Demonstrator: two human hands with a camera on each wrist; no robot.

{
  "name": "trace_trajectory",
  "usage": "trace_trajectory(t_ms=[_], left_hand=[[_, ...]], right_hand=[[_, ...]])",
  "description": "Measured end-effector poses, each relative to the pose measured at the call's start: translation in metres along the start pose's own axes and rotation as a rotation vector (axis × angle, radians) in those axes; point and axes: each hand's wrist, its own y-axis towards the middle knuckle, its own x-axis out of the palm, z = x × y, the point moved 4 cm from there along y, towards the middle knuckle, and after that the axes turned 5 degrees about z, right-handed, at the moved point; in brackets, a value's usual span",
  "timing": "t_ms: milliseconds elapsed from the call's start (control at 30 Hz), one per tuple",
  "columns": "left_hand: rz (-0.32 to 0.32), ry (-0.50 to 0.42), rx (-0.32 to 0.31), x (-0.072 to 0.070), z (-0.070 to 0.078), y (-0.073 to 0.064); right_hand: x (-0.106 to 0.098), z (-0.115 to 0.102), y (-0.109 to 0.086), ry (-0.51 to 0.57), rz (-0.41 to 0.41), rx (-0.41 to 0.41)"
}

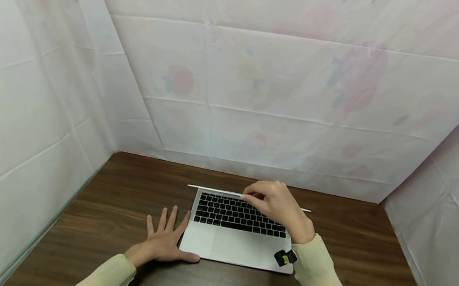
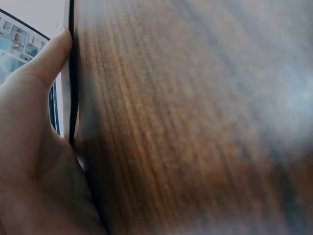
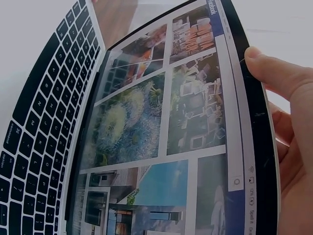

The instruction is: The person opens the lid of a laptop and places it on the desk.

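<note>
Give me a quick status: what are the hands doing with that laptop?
Right hand pinches the top edge of the laptop lid, screen lit. Left hand flat on the table, thumb against the laptop base. Nothing in the way.

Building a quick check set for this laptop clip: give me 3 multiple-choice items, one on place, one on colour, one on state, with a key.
1. Where does the left hand lie?
A. flat on the table at the laptop's left edge
B. on the keyboard
C. off the table

2. What colour are the laptop keys?
A. white
B. black
C. red

3. What state is the screen in?
A. dark
B. lit, showing photos
C. cracked

Key: 1 A, the fingers are spread on the wood beside the laptop base. 2 B, black keys in a silver body. 3 B, the right wrist view shows a photo grid, with the right hand in a grip on the lid's top edge.
</note>
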Motion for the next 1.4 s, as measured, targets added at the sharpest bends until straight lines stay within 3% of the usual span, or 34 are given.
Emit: trace_trajectory(t_ms=[300,700,1033,1400], left_hand=[[0.038,-0.033,0.030,0.007,-0.005,0.002],[0.039,-0.012,0.003,0.010,-0.011,0.007],[0.035,-0.009,-0.002,0.007,-0.006,0.004],[0.022,-0.008,0.001,0.008,-0.001,0.006]], right_hand=[[0.000,0.002,0.004,0.007,0.008,-0.003],[0.000,0.003,0.006,0.015,0.007,0.046],[0.002,0.008,0.007,0.074,-0.079,0.143],[-0.001,0.012,0.007,0.146,-0.082,0.136]])
